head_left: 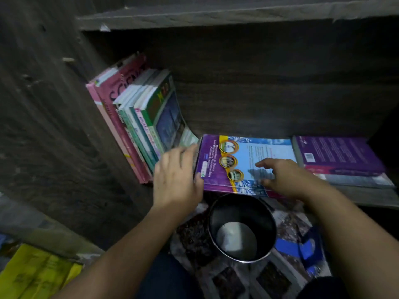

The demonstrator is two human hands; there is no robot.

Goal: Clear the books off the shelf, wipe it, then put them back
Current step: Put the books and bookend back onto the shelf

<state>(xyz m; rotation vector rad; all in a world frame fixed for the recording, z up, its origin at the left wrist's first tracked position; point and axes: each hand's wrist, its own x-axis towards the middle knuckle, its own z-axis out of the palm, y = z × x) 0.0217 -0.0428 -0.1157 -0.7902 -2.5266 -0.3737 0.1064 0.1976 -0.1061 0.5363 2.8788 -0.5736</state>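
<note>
right now the left hand [177,175] lies along the left edge of a purple and blue book [248,152] that rests flat on the shelf [367,197], roughly in the middle of the board. its grip is loose and open: the fingers are nearly straight and pressed side-on against the book's edge, and the thumb sits by the near left corner, with nothing curled round. the right hand [287,178] rests on top of the same cover, its grip also open, fingers spread flat over the blue part and the thumb near the front edge. under that cover more purple edges show, so it tops a low pile, though how many books are in it cannot be told. to the left, a row of upright books [138,117] leans against the shelf's dark wooden side wall, pink ones outermost and green and white ones inward; the last one sags toward the flat pile. to the right, just beside the flat pile, a darker purple book [336,152] lies face down on another low stack. below the shelf's front edge, between the two forearms, stands a black pot [267,229] with something pale [236,237] at its bottom; it sits on a patterned cloth [194,234]. a yellow sheet [36,272] lies at the lower left, blurred and dim.
</note>
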